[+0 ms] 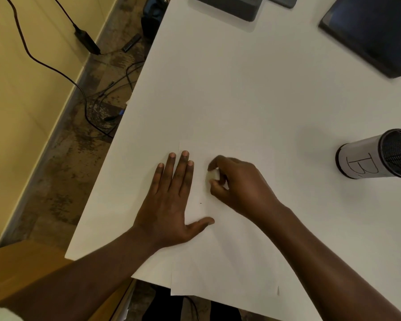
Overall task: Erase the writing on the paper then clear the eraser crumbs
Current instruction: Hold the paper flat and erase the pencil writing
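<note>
only readable writing here is a big hand-drawn "B" on the pale sleeve around the black mesh pen cup [377,155], which lies tipped on its side at about 3 o'clock from the hands, well apart from them, open mouth facing right

the paper [229,251] is a white sheet on the white desk [241,89], its near edge hanging a bit past the desk's front edge. can't make out any actual writing on it, just a tiny dark speck [200,203] between the two hands and a faint grey smudge [278,290] down near the bottom edge at 5 o'clock

left hand [169,205] is flat, palm down, fingers spread a little, thumb out to the side, pressing on the sheet's left edge, fingertips pointing to 12 o'clock

right hand [239,184] is curled up, thumb and fingers pinched on a small whitish eraser [212,175], which pokes out on the hand's 9 o'clock side and sits on the paper just beside the left hand's fingers. it's a bit blurry

at 1 o'clock, far corner, there's a dark tablet [370,33], and a dark grey device [229,5] at 12 o'clock, no labels I can read. cables [79,86] trail on the floor at 10 o'clock
</note>
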